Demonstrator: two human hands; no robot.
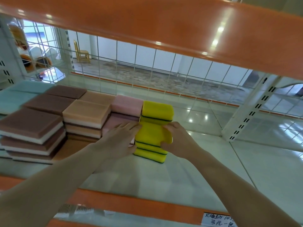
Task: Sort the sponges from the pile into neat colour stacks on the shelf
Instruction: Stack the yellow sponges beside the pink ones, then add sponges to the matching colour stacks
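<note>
Squeezing the front yellow sponge stack (151, 141) from both sides, left hand (120, 138) flat and right hand (176, 140) curled round it, probably to square it up beside the pink stack (127, 107) on the shelf (205, 161).

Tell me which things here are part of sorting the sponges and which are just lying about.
In the job:
yellow sponge stack, held between left hand and right hand
pink stack
peach stack
brown stack
shelf

Lying about:
wooden chair
handwritten price label
</note>
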